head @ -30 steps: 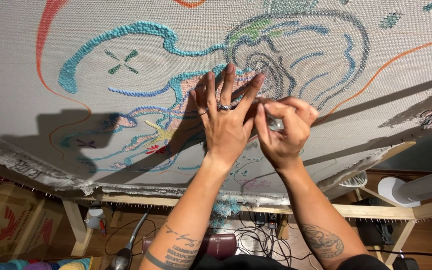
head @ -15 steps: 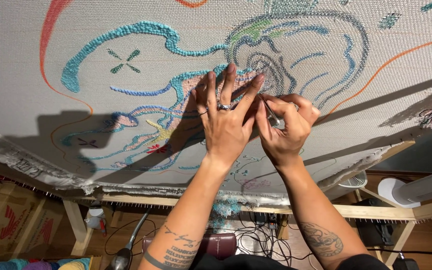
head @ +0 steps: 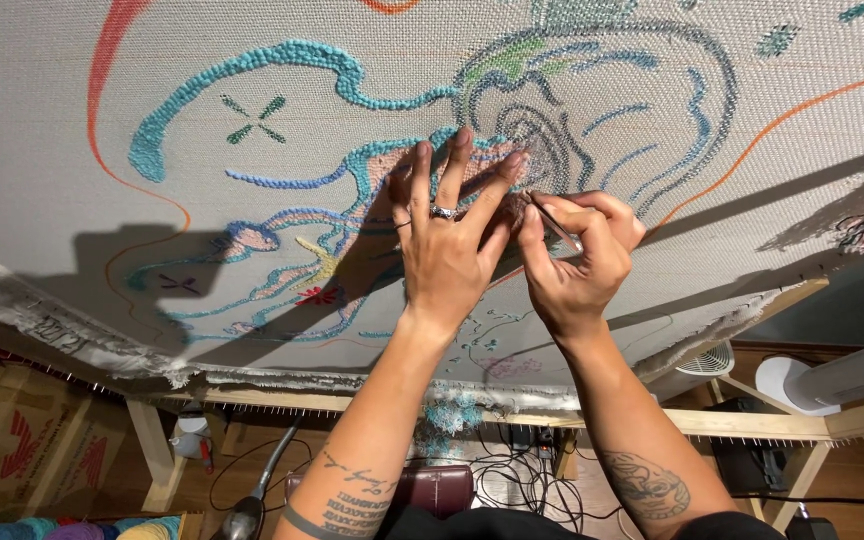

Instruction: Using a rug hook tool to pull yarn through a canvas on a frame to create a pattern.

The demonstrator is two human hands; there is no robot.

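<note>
Bright, warm light falls on the stretched cloth [head: 252,60] from the right and slightly behind the hands. The left hand [head: 447,250] and right hand [head: 577,265] throw a large, fairly sharp shadow leftward across the weave, reaching the cloth's lower edge. A second dark band of shadow crosses the upper right corner. The thin tool [head: 557,225] catches a small glint. The cloth's weave and the yarn lines are crisp. The room under the frame [head: 252,398] is dimmer and softer. Wide-lens bending curves the frame and edges.
</note>
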